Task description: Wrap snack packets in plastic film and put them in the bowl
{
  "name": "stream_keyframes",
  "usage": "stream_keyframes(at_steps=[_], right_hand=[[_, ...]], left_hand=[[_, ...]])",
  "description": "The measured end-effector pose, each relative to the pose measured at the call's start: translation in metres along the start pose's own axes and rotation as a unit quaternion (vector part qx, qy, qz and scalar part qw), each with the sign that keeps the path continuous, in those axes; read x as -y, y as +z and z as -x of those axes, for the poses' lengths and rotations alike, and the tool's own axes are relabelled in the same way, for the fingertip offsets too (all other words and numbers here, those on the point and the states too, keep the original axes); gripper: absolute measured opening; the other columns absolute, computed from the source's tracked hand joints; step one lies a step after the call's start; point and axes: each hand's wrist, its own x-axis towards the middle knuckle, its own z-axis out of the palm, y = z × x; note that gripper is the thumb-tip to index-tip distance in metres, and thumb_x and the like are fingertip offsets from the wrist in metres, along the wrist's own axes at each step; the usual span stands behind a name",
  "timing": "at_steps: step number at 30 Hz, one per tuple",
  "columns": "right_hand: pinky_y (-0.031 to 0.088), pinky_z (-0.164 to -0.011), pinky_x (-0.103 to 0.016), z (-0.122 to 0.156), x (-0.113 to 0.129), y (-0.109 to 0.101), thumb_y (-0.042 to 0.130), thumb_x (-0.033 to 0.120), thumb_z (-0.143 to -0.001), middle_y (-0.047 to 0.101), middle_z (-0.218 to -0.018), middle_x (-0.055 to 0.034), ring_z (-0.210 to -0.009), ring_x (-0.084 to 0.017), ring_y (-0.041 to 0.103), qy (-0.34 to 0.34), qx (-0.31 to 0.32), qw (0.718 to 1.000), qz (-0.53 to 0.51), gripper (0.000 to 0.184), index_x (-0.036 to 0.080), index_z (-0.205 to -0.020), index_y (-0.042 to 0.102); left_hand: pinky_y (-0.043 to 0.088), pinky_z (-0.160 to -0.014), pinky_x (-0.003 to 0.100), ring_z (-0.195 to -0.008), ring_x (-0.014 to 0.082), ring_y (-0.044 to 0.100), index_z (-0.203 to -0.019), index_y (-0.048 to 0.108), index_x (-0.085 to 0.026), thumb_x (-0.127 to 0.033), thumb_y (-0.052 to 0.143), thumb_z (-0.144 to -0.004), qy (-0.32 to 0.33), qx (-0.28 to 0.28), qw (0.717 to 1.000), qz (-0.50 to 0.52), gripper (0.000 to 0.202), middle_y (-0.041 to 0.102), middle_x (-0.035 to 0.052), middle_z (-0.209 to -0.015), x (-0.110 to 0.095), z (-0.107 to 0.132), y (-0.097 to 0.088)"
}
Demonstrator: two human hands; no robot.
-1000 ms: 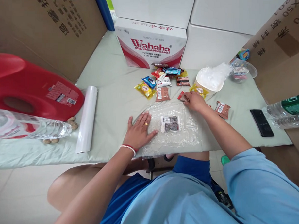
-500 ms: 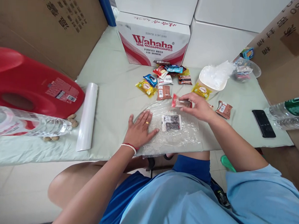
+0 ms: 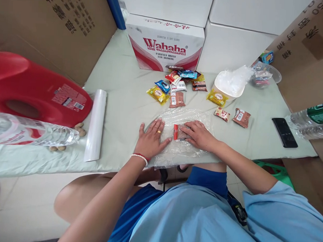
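A sheet of clear plastic wrap (image 3: 171, 151) lies spread at the table's front edge. My left hand (image 3: 151, 140) rests flat on its left part, fingers and thumb spread. On the middle of the wrap is a red-and-brown snack packet (image 3: 180, 132), and my right hand (image 3: 199, 134) has its fingers over the right part of it. The white-and-black packet that lay at this spot is hidden now. Just beyond the wrap sits a brown snack packet (image 3: 177, 100). To the right lie a small cream-and-red packet (image 3: 222, 114) and another brown packet (image 3: 241, 118).
Several snack packets (image 3: 178, 86) are heaped before the Wahaha box (image 3: 166, 47). A white tub (image 3: 228, 91) holding clear plastic stands right of them. On the left are a plastic wrap roll (image 3: 95, 125), a water bottle (image 3: 34, 130) and a red jug (image 3: 41, 85). A phone (image 3: 284, 132) lies far right.
My right hand has moved down and slightly left, bringing the red-and-brown packet onto the wrap over the white-and-black one. The cream-and-red packet is now uncovered. My left hand stays put.
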Motion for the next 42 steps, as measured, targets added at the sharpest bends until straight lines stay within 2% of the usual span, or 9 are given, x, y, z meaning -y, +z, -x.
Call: stream_keyframes(at_steps=[10,15,20,23,28,32,35,38,42], right_hand=[[0.02,-0.126,-0.07,0.005,-0.008,-0.006,0.058,0.049,-0.104,0.052,-0.159,-0.0189,-0.149,-0.035,0.044,-0.032,-0.005,0.998,-0.049,0.059,0.025,-0.157,0.052],[0.026,-0.125,-0.066,0.0,-0.015,-0.005,0.054,0.044,-0.106,0.054,-0.158,-0.0165,-0.151,-0.034,0.042,-0.021,-0.015,0.997,-0.079,0.048,0.027,-0.152,0.059],[0.019,-0.126,-0.073,0.009,-0.01,-0.015,0.059,0.051,-0.104,0.037,-0.171,-0.0185,-0.158,-0.037,0.034,-0.002,-0.029,0.997,-0.077,0.061,0.027,-0.159,0.049],[0.022,-0.127,-0.07,0.037,-0.007,-0.032,0.06,0.057,-0.102,0.039,-0.17,-0.0187,-0.157,-0.036,0.036,0.013,-0.089,0.991,-0.097,0.068,0.027,-0.161,0.045],[0.048,-0.118,-0.055,0.105,-0.005,-0.034,0.07,0.052,-0.098,0.058,-0.153,-0.0168,-0.144,-0.032,0.052,0.02,-0.082,0.983,-0.162,0.058,0.026,-0.149,0.06],[0.054,-0.112,-0.057,0.139,-0.001,-0.003,0.06,0.035,-0.105,0.07,-0.139,-0.0132,-0.133,-0.03,0.062,0.055,-0.104,0.978,-0.172,0.026,0.03,-0.126,0.075],[0.057,-0.108,-0.056,0.143,0.004,0.007,0.055,0.031,-0.106,0.076,-0.127,-0.0101,-0.125,-0.028,0.067,0.076,-0.139,0.969,-0.19,0.025,0.032,-0.118,0.077],[0.059,-0.102,-0.049,0.133,0.005,-0.008,0.052,0.033,-0.108,0.08,-0.113,-0.0088,-0.109,-0.025,0.073,0.066,-0.133,0.966,-0.211,0.026,0.029,-0.115,0.077],[0.059,-0.085,-0.035,0.105,-0.005,-0.046,0.049,0.039,-0.109,0.078,-0.098,-0.0077,-0.094,-0.021,0.072,0.076,-0.123,0.965,-0.22,0.031,0.024,-0.11,0.077]], left_hand=[[0.011,-0.131,0.068,-0.161,0.0347,0.031,-0.169,0.026,-0.021,-0.064,0.041,-0.103,-0.003,0.012,1.0,0.004,0.08,0.031,0.0147,-0.174,0.002,0.0,-0.002],[0.012,-0.13,0.07,-0.16,0.0345,0.033,-0.166,0.034,-0.02,-0.061,0.043,-0.104,0.009,0.008,1.0,0.018,0.075,0.031,0.0149,-0.174,0.007,-0.001,0.001],[0.024,-0.13,0.062,-0.158,0.0345,0.038,-0.162,0.042,-0.021,-0.05,0.053,-0.104,0.017,-0.126,0.99,0.051,0.065,0.041,0.0178,-0.169,0.015,0.011,-0.004],[0.022,-0.133,0.059,-0.157,0.0316,0.042,-0.161,0.043,-0.026,-0.034,0.063,-0.101,0.107,-0.211,0.97,0.047,0.063,0.054,0.0152,-0.161,0.007,0.035,-0.015],[0.045,-0.124,0.052,-0.151,0.0311,0.05,-0.153,0.05,-0.023,-0.034,0.068,-0.099,0.243,-0.089,0.961,0.1,0.058,0.057,0.0182,-0.157,-0.004,0.077,-0.013],[0.046,-0.123,0.058,-0.15,0.0315,0.051,-0.132,0.065,-0.024,-0.02,0.058,-0.098,0.208,-0.047,0.97,0.121,0.035,0.06,0.0162,-0.155,0.003,0.088,0.001],[0.044,-0.125,0.057,-0.148,0.0289,0.054,-0.117,0.072,-0.026,-0.022,0.056,-0.099,0.173,-0.013,0.967,0.185,0.024,0.064,0.0117,-0.151,0.009,0.084,-0.003],[0.049,-0.121,0.05,-0.139,0.0259,0.063,-0.106,0.074,-0.026,-0.03,0.054,-0.104,0.116,0.023,0.951,0.286,0.02,0.073,0.0083,-0.137,0.012,0.077,-0.019],[0.061,-0.098,0.041,-0.11,0.0265,0.076,-0.106,0.074,-0.025,-0.052,0.055,-0.102,-0.04,0.03,0.936,0.349,0.034,0.081,0.0081,-0.114,0.016,0.059,-0.037]])
